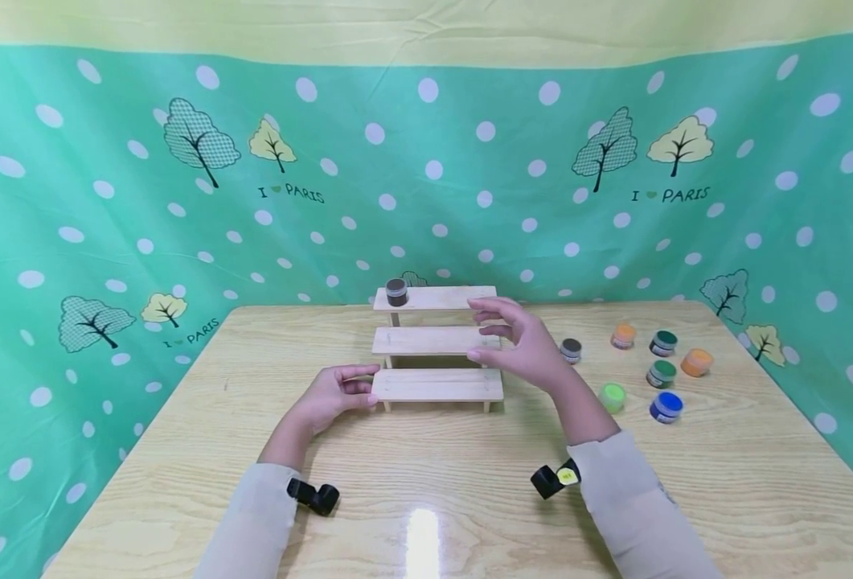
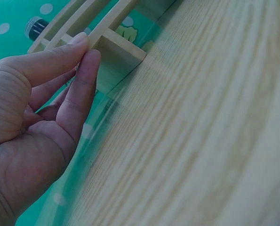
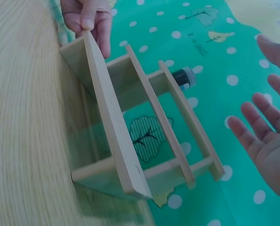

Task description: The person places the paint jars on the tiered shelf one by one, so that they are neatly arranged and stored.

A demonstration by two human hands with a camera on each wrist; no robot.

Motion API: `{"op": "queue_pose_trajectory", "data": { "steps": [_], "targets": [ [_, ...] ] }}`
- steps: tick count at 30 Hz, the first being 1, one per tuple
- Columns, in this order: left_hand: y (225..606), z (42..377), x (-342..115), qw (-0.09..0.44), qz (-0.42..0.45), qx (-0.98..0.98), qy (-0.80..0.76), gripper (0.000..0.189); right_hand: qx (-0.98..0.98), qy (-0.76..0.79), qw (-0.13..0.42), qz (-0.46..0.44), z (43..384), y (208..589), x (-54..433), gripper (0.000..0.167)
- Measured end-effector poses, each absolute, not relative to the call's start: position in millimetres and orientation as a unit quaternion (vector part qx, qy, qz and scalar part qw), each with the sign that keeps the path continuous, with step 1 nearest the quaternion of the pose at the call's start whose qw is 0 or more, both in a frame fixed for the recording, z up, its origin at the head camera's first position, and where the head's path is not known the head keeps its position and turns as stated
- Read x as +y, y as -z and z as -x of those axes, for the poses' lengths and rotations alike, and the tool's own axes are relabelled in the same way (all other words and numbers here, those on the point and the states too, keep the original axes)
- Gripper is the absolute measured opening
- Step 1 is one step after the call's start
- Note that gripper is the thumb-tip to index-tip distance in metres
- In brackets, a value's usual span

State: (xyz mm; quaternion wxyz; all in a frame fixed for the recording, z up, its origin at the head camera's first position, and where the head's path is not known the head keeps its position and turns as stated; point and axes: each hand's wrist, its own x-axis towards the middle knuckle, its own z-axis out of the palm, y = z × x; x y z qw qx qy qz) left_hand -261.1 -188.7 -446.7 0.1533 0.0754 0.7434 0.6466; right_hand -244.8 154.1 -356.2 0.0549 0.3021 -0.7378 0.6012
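Note:
A three-step wooden shelf (image 1: 436, 386) stands on the table. My left hand (image 1: 334, 396) pinches the left end of its lowest board between thumb and fingertips, as the left wrist view shows up close. On the left part of the top board sits a small jar with a dark lid (image 1: 396, 292). My right hand (image 1: 516, 342) hovers by the shelf's right side, fingers spread and bent a little, with nothing held. In the right wrist view, the right hand's fingers (image 3: 260, 117) are apart from the boards.
To the right on the wooden table (image 1: 426, 466) are several small paint jars: a dark one (image 1: 571, 350) near my right wrist, an orange one (image 1: 697, 363), a dark green one (image 1: 663, 343), a light green one (image 1: 613, 397) and a blue one (image 1: 666, 407). A green dotted cloth (image 1: 426, 185) hangs behind.

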Motion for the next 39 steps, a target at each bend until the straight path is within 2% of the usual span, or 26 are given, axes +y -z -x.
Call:
{"op": "queue_pose_trajectory", "data": {
  "steps": [18,31,39],
  "targets": [
    [446.7,260.2,-189.4,0.160,-0.080,0.736,-0.653,0.060,-0.782,-0.554,0.069,-0.277,232.4,363.0,200.7,0.066],
    [446.9,260.1,-189.7,0.155,-0.080,0.745,-0.644,0.059,-0.803,-0.539,0.065,-0.245,221.9,372.2,232.1,0.060],
    [446.5,260.2,-189.3,0.153,-0.081,0.743,-0.646,0.059,-0.807,-0.530,0.080,-0.248,213.3,375.6,252.1,0.056]
  ]
}}
